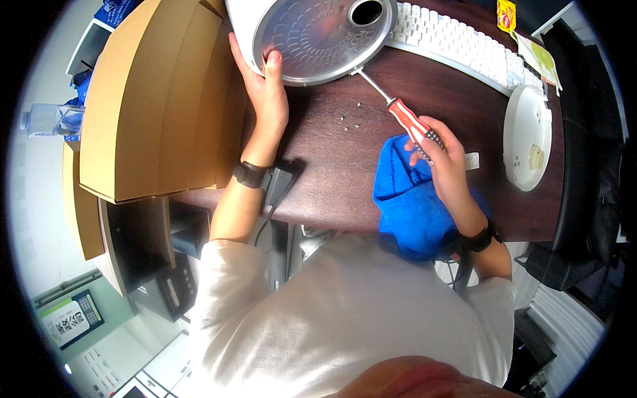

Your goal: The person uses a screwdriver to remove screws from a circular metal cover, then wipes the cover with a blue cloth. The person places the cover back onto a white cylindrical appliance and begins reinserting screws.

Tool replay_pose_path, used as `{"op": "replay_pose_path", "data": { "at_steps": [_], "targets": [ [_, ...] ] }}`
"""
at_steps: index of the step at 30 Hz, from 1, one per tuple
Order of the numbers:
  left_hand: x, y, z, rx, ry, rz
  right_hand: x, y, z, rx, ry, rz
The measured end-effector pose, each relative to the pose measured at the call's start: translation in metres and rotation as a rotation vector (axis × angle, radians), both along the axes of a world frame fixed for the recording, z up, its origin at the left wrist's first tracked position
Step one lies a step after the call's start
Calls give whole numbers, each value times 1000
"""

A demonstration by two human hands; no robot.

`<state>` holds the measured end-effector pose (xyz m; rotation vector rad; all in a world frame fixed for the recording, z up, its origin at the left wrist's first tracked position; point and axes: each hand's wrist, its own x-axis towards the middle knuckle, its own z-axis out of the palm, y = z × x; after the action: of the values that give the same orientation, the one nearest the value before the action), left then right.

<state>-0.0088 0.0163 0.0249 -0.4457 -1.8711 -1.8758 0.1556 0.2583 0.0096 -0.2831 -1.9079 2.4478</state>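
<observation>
A white round appliance body [243, 20] lies tipped at the top of the view, its patterned metal plate [312, 43] facing me. My left hand [265, 86] grips its lower left rim, thumb on the plate and fingers behind the white side. In my right hand [441, 149] is a screwdriver [406, 119] with a red and white striped handle. Its tip meets a small tab at the plate's lower edge. Several small screws [346, 129] lie loose on the dark wooden table [318, 179] below the plate. A blue cloth [411, 205] is bunched under my right wrist.
A cardboard box [152, 99] stands at the left. The white keyboard [458, 46] runs along the back right, near a yellow packet [506, 16]. A round white cover [527, 139] rests at the right edge. A black power adapter [280, 182] lies beside my left wrist.
</observation>
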Motion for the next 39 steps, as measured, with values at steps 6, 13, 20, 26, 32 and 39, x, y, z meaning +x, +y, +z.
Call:
{"op": "replay_pose_path", "data": {
  "at_steps": [6,13,20,26,32,39],
  "targets": [
    [1,-1,1,-10,2,9,0,-2,-4,35,37,-7],
    [1,1,2,19,-4,5,2,-2,-4,127,50,13],
    [2,1,2,14,-12,14,2,-12,11,873,385,-43],
    [0,2,0,-28,25,74,-1,-11,6,39,-228,-49],
    [3,3,2,-1,-4,26,-2,-13,9,-313,-296,-16],
    [7,4,1,-44,-7,54,-1,-21,0,370,-37,-73]
  ]
}}
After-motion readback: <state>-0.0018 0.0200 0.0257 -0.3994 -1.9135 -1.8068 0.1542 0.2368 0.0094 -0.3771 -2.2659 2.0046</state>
